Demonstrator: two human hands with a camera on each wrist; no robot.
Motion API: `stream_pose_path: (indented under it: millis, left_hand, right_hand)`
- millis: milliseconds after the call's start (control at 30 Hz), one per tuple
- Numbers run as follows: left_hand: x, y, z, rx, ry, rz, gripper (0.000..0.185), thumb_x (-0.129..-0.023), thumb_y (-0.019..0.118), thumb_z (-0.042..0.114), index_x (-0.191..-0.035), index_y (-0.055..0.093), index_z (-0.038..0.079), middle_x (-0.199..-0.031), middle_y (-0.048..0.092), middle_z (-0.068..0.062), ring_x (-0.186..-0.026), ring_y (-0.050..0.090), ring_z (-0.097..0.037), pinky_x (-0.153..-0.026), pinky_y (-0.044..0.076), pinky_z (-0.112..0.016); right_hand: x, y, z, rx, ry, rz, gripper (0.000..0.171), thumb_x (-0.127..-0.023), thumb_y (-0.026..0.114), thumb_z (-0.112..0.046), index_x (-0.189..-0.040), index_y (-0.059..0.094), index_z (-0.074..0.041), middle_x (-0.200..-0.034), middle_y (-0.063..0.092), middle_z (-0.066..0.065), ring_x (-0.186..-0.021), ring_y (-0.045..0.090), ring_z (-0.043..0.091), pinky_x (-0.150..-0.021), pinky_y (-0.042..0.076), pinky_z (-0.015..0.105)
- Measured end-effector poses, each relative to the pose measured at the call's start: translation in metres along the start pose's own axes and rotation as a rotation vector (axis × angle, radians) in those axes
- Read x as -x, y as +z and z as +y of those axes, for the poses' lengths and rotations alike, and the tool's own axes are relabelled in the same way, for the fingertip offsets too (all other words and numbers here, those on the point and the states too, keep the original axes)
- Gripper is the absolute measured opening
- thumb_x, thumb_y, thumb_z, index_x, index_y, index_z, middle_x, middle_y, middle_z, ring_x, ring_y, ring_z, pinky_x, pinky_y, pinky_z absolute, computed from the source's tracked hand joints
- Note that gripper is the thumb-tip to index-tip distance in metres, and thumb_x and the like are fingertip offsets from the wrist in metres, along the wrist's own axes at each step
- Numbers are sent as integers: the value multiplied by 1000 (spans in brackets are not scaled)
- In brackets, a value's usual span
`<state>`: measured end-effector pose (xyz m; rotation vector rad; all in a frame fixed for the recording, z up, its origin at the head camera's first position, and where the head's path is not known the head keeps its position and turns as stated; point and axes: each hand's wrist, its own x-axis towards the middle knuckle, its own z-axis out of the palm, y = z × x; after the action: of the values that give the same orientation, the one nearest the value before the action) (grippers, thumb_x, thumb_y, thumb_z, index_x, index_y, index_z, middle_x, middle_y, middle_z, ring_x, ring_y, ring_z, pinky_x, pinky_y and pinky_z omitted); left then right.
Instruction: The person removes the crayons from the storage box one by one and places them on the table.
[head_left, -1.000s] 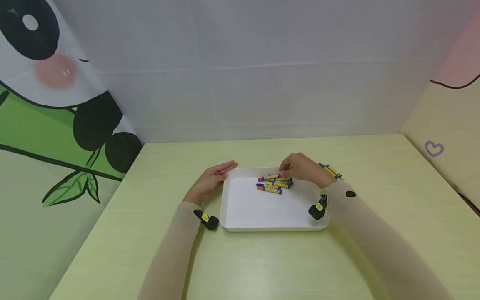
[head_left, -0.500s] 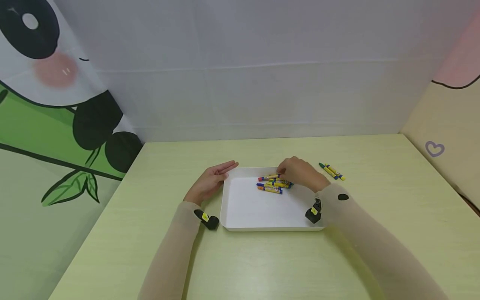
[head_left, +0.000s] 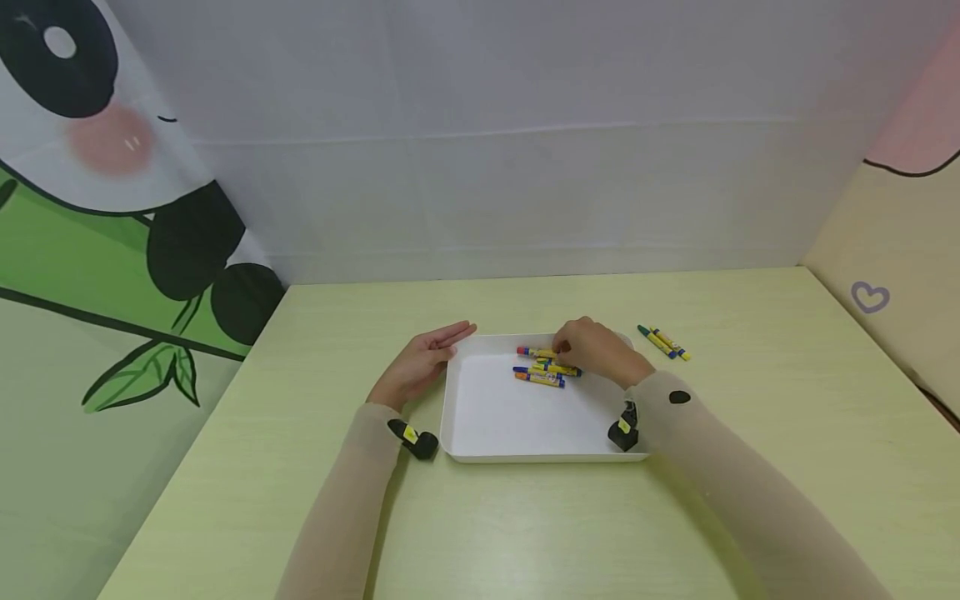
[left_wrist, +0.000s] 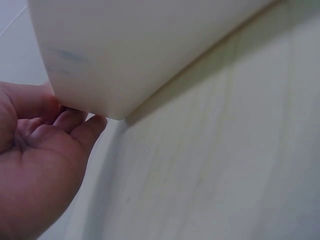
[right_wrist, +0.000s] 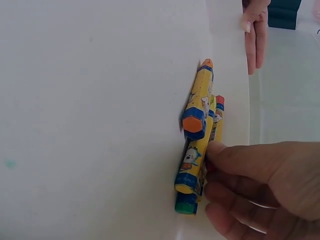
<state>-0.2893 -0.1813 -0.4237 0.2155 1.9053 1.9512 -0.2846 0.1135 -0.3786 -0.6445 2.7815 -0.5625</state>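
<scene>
A white tray lies on the table, with several crayons in yellow-and-blue wrappers heaped near its far side. My left hand holds the tray's far left corner, thumb at the rim and two fingers stretched out past it. Over the heap, my right hand pinches a red crayon between thumb and fingers, which hide its middle. Beside it in the right wrist view lie an orange crayon, a yellow crayon and a green crayon. A blue-tipped crayon also shows in the heap.
Outside the tray, a green crayon and a yellow crayon lie side by side on the pale wooden table. A grey-white cloth wall rises behind the table, and printed panels flank it.
My right hand has shifted left and slightly nearer over the heap. The red crayon has moved a little towards the tray's far rim. My left hand and the tray stay put.
</scene>
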Motion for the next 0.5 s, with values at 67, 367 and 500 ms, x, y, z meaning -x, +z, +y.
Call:
stream_pose_path:
  millis: [67, 367, 500]
  left_hand:
    - [0, 0, 0, 1, 3, -4, 50, -100, 37, -4, -149, 36, 8, -153, 39, -5, -144, 30, -20, -116, 29, -41]
    - [0, 1, 0, 3, 9, -8, 50, -100, 37, -4, -149, 35, 8, -153, 39, -5, -144, 30, -20, -115, 29, -41]
    - [1, 0, 0, 5, 7, -9, 50, -101, 37, -3, -149, 34, 7, -153, 39, -5, -144, 30, -20, -116, 28, -40]
  right_hand:
    - [-1, 1, 1, -16, 5, 1, 15, -92, 64, -14, -101, 74, -8, -98, 70, 5, -78, 56, 16, -69, 48, 28]
    - [1, -2, 4, -42, -46, 7, 13, -89, 67, -12, -97, 74, -5, -94, 72, 6, -78, 60, 15, -74, 53, 30]
    - [4, -4, 5, -72, -54, 10, 13, -89, 67, -12, -96, 74, -4, -92, 71, 6, -76, 59, 14, -71, 52, 29]
